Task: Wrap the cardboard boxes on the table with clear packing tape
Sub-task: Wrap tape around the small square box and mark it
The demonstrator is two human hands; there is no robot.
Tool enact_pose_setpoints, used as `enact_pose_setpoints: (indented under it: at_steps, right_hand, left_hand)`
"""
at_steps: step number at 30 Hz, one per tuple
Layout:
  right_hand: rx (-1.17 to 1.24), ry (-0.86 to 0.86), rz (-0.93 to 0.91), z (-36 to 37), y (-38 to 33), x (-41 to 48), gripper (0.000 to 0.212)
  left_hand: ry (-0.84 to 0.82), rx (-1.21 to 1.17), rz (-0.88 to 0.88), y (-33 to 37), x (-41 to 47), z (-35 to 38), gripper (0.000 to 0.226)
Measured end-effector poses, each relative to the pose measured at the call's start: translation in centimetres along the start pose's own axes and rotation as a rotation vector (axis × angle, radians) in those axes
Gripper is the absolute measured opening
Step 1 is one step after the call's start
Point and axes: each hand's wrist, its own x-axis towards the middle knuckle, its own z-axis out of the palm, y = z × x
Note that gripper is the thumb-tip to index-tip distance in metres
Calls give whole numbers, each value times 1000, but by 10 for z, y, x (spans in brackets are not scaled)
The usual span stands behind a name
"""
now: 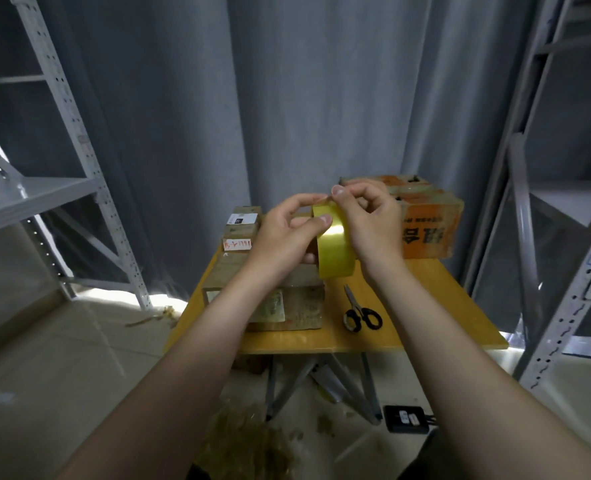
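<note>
A shiny round roll of yellowish tape (334,251) is gripped by the curled left hand (280,237) and pinched on top by the right hand (373,220). A brown cardboard box (304,306) is seen below the fingers.

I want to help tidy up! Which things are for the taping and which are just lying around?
For the job: tape roll in left hand and right hand; brown box; orange box; small labelled boxes; scissors, probably.

Lying about: crumpled scraps on the floor; black gadget on the floor; metal shelves.
</note>
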Motion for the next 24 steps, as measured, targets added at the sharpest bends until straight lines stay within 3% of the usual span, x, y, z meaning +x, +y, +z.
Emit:
enact_pose_setpoints:
  at_steps: [3, 7, 9, 12, 15, 17, 19, 22, 24]
  right_hand:
    - [-87, -16, -29, -10, -8, 0, 15]
    - [-725, -34, -224, -25, -10, 0, 34]
    - [-870, 16, -231, -30, -15, -2, 44]
    - [-862, -25, -45, -37, -9, 3, 48]
    - [-422, -7, 233, -46, 0, 11, 32]
    - [-166, 56, 389, -55, 12, 16, 33]
    - [-142, 68, 454, -62, 31, 22, 59]
    - [-455, -52, 395, -68, 77, 22, 78]
    - [-787, -184, 306, -69, 103, 12, 76]
  left_hand:
    - [42, -6, 29, 1, 2, 10, 22]
    - [117, 13, 81, -9, 12, 25, 27]
    - [140, 4, 92, -12, 19, 37, 33]
    - [183, 49, 68, -13, 30, 57, 37]
    - [170, -2, -59, -25, 47, 74, 35]
    - [81, 153, -123, -39, 58, 80, 38]
    - [-49, 342, -132, -46, 64, 78, 35]
    - [-281, 578, -136, -42, 72, 59, 42]
    - [-505, 848, -196, -38, 79, 41, 67]
